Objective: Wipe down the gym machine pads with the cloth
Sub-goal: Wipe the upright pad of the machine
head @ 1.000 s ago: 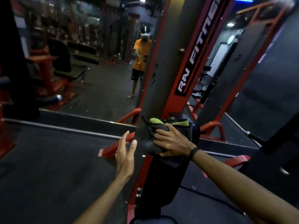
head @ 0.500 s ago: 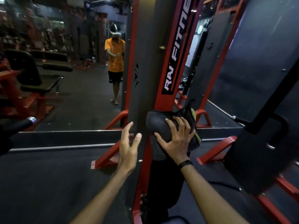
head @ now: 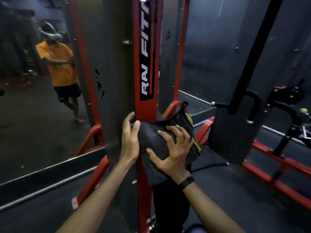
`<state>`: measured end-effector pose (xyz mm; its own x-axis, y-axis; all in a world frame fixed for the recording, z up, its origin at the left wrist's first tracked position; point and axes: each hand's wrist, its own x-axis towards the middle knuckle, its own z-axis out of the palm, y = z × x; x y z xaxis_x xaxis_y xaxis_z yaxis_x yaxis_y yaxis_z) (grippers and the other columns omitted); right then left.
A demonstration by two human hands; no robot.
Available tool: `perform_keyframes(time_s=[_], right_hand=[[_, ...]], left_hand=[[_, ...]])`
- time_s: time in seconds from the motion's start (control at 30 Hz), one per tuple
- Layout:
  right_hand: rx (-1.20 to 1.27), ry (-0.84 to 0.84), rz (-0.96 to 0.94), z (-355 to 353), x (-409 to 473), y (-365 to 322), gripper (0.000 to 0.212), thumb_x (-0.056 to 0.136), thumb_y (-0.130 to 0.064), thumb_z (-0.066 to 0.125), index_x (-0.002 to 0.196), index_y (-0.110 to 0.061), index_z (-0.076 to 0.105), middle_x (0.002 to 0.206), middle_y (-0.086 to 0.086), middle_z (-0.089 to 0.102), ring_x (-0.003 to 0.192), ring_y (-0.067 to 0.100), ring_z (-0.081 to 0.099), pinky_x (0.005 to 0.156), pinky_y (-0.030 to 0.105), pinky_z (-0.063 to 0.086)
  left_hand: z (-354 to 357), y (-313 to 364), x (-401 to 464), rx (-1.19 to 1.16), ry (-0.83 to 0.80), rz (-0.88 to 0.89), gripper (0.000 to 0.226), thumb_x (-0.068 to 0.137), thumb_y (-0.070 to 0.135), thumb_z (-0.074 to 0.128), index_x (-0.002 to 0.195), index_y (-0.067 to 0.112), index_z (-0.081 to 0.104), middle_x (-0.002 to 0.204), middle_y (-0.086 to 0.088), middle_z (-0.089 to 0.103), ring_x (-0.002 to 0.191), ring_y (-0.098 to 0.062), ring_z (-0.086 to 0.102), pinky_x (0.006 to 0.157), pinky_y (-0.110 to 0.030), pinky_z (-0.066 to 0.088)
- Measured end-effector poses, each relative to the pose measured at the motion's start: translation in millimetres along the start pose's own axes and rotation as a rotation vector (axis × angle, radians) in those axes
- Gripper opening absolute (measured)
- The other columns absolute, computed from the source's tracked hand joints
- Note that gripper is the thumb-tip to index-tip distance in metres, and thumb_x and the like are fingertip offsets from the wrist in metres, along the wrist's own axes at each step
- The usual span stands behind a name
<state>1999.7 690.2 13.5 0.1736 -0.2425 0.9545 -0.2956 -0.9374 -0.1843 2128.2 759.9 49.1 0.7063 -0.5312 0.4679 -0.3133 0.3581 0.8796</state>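
We are working partway through the job, as far as we can judge: our dark grey cloth with a yellow-green edge (head: pixel 154 140) is lying draped over the black upholstered pad (head: pixel 168 199) mounted on the red steel upright (head: pixel 144 81), so wiping of this pad is under way, though we cannot tell how much of it is already clean. The large flat black pad (head: pixel 234 137) hanging to the right is carrying no cloth, and we are judging it as still to do.

Our right hand (head: pixel 173 153) is pressing on the cloth with fingers spread and curled into the fabric, gripping it. Our left hand (head: pixel 130 140) is resting against the cloth's left edge, fingers loosely bent, holding nothing.
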Motion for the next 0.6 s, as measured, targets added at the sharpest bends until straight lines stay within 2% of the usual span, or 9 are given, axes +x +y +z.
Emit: perform_keyframes(time_s=[0.03,0.1,0.27,0.37,0.47,0.53,0.6], right_hand=[[-0.001,-0.003,0.001,0,0,1,0.053,0.077,-0.060,0.070,0.117,-0.027,0.061,0.125,0.006,0.059,0.127,0.030,0.047,0.095,0.059,0.039],[-0.028,-0.012,0.038,1,1,-1,0.052,0.077,-0.059,0.071,0.117,-0.026,0.061,0.124,0.008,0.061,0.127,0.030,0.047,0.095,0.058,0.040],[-0.046,0.022,0.112,1,-1,-10,0.054,0.076,-0.054,0.073,0.117,-0.021,0.062,0.128,0.009,0.056,0.128,0.032,0.045,0.100,0.057,0.039],[-0.070,0.056,0.242,2,0,-24,0.054,0.077,-0.050,0.072,0.117,-0.014,0.067,0.129,0.010,0.054,0.127,0.035,0.045,0.102,0.055,0.040],[-0.105,0.110,0.356,5,0,-37,0.056,0.079,-0.050,0.071,0.118,-0.011,0.068,0.131,0.008,0.052,0.128,0.033,0.045,0.105,0.051,0.040],[-0.113,0.119,0.431,9,1,-41,0.055,0.080,-0.051,0.070,0.120,-0.013,0.066,0.132,0.005,0.051,0.130,0.030,0.044,0.108,0.045,0.039],[-0.121,0.127,0.506,11,5,-41,0.053,0.082,-0.052,0.068,0.121,-0.017,0.065,0.133,0.001,0.051,0.131,0.027,0.043,0.109,0.040,0.037]], left_hand=[[4,-2,7,-0.032,-0.023,0.006,0.054,0.093,0.039,0.045,0.141,0.014,0.048,0.142,-0.003,0.052,0.125,0.006,0.049,0.106,-0.015,0.037],[12,-5,20,-0.125,-0.126,0.015,0.053,0.095,0.041,0.046,0.135,0.007,0.053,0.133,-0.009,0.060,0.124,-0.011,0.056,0.107,-0.026,0.041],[25,-11,31,-0.306,-0.358,0.017,0.052,0.097,0.043,0.041,0.112,0.000,0.067,0.106,-0.019,0.072,0.106,-0.037,0.067,0.101,-0.051,0.049],[28,-9,38,-0.419,-0.523,-0.091,0.059,0.095,0.052,0.046,0.097,-0.001,0.072,0.098,-0.025,0.072,0.095,-0.040,0.068,0.095,-0.053,0.049],[30,-5,48,-0.505,-0.616,-0.191,0.081,0.086,0.068,0.057,0.089,-0.013,0.064,0.092,-0.028,0.065,0.088,-0.038,0.060,0.085,-0.051,0.044],[33,-5,55,-0.541,-0.655,-0.239,0.076,0.080,0.074,0.060,0.081,-0.001,0.070,0.094,-0.025,0.063,0.090,-0.038,0.057,0.088,-0.052,0.042],[37,-10,59,-0.547,-0.731,-0.243,0.066,0.086,0.072,0.053,0.091,0.011,0.076,0.104,-0.025,0.069,0.100,-0.039,0.064,0.101,-0.056,0.045]])
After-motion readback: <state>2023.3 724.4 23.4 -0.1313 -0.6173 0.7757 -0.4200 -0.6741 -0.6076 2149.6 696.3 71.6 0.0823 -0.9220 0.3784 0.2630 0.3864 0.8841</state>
